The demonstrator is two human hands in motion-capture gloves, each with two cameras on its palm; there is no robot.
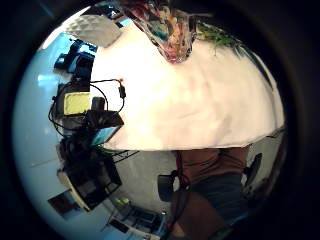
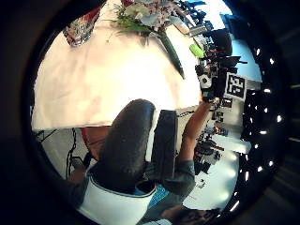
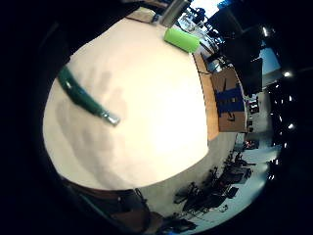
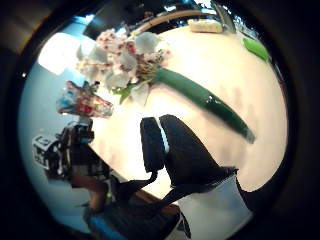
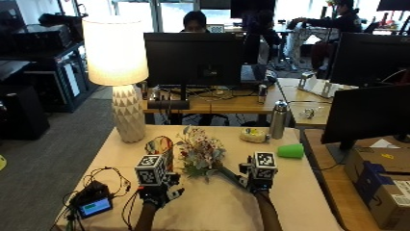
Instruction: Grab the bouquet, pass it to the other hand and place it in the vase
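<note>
The bouquet (image 5: pixel 200 155) of pale and pink flowers lies on the cream tablecloth (image 5: pixel 211 207), and its green wrapped stem (image 5: pixel 227 174) points toward my right hand (image 5: pixel 257 182). That hand hovers over the stem's end with straight fingers (image 4: pixel 172 147) that hold nothing; the stem (image 4: pixel 205 100) lies beyond them on the cloth. The stem end (image 3: pixel 90 103) lies beside the shadow of spread fingers. A multicoloured glass vase (image 5: pixel 160 146) stands upright left of the flowers (image 4: pixel 125 57). My left hand (image 5: pixel 158 191) hangs in front of the vase (image 1: pixel 170 35), its fingers (image 2: pixel 126 145) straight and empty.
A lit lamp (image 5: pixel 118 77) stands at the back left of the table. A metal bottle (image 5: pixel 277 120), a green cup (image 5: pixel 291 150) lying on its side and a pale yellowish object (image 5: pixel 253 135) are at the back right. A small screen device (image 5: pixel 95 206) with cables sits at the front left.
</note>
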